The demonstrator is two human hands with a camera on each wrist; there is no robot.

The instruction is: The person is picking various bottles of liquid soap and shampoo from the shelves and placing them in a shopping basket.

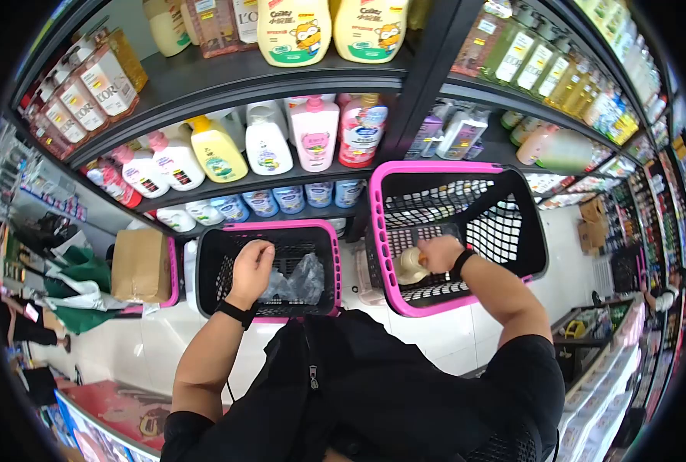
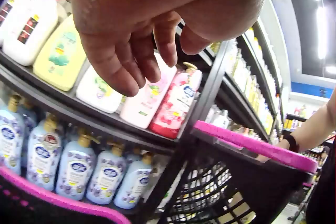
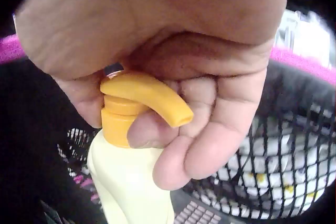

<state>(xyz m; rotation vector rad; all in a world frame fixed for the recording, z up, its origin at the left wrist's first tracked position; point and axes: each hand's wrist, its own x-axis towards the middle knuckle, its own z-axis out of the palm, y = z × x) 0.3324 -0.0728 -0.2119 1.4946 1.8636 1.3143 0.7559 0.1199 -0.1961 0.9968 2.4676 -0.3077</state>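
Observation:
My right hand [image 1: 441, 253] is inside the right-hand black basket with the pink rim [image 1: 383, 231]. Its fingers grip a pale yellow pump bottle [image 3: 128, 182] by the neck, just under the orange-yellow pump head [image 3: 149, 98]. Much of the bottle [image 1: 410, 268] shows below the hand in the head view. Over the left-hand basket [image 1: 334, 262], my left hand [image 1: 249, 273] hangs with loosely bent fingers and holds nothing. Crumpled clear plastic [image 1: 306, 279] lies in that basket, to the right of the hand. In the left wrist view the left hand [image 2: 142, 29] overlaps the shelved bottles.
Dark shelves [image 1: 281, 88] stand in front, filled with pump bottles such as a yellow one [image 1: 218, 150] and a pink one [image 1: 314, 135]. Blue bottles [image 1: 289, 200] line the lower shelf. A cardboard box [image 1: 141, 266] sits left of the baskets. Another person [image 1: 662, 296] is far right.

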